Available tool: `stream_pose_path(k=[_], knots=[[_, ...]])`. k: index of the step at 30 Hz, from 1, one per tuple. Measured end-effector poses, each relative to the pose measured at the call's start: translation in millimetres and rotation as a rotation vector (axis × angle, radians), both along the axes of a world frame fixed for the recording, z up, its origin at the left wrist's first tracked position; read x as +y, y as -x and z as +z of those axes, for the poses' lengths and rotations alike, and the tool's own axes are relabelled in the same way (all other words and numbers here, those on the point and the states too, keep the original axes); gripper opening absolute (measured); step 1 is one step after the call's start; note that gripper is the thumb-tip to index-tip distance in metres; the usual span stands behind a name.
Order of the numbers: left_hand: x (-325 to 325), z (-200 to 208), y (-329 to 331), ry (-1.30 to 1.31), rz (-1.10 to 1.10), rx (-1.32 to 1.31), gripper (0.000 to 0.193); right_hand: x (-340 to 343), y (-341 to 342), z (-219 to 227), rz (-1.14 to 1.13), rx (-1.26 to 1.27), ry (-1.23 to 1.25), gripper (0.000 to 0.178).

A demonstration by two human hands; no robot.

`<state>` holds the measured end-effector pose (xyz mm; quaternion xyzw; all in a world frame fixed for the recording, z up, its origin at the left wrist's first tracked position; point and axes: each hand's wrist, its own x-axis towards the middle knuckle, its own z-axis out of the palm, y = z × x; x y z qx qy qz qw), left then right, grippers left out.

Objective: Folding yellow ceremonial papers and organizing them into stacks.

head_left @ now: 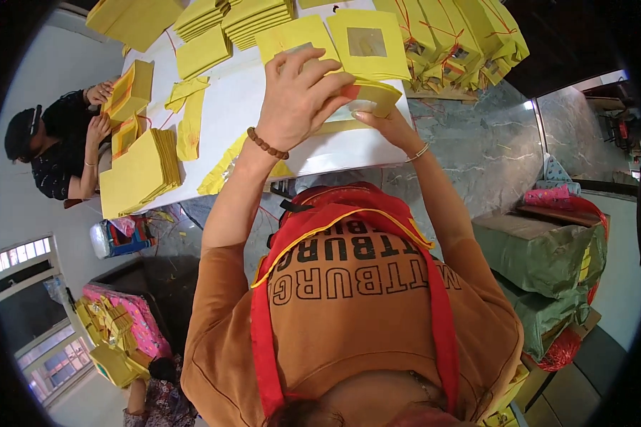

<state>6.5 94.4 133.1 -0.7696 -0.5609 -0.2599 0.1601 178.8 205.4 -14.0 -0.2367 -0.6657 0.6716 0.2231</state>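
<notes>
Between my hands, over the near edge of the white table [313, 154], is a yellow paper bag [379, 98] with a curved, partly folded edge. My left hand [299, 89], a beaded bracelet at its wrist, reaches over from the left; its thumb and forefinger close on the bag's left side, where the fingertips are partly hidden. On the right, my right hand [388, 129] grips the lower right edge, thumb on the near face. Just beyond lies a flat yellow bag with a square window [367, 43], and another yellow sheet [274, 44] is partly under my left hand.
Folded yellow bags [258, 23] are stacked at the back. Standing bags with red cords [452, 43] line the far right. A person in black [57, 142] handles yellow bags at the left, beside a tall stack [144, 171]. Green wrapped bundles [541, 252] sit at right.
</notes>
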Motion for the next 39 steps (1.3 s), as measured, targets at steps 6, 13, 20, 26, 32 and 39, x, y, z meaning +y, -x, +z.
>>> stream_pose_path(k=[6,13,20,26,32,39], knots=[[2,6,0,0.015,-0.113,0.021,0.019,1,-1,-4,0.016,0.049,-0.009,0.035],[5,20,-7,0.169,-0.137,-0.031,0.017,4,0,-7,0.063,-0.008,-0.051,0.037],[13,18,-7,0.119,-0.252,-0.013,0.019,5,0,-11,0.074,-0.037,-0.054,0.036],[15,16,-6,0.049,-0.207,-0.032,0.015,4,1,-7,0.052,-0.025,-0.094,0.038],[16,15,-5,0.126,-0.117,-0.039,0.016,3,1,-8,0.045,-0.012,-0.098,0.039],[21,15,-6,0.226,-0.239,0.046,0.018,3,0,-1,0.076,-0.030,-0.115,0.038]])
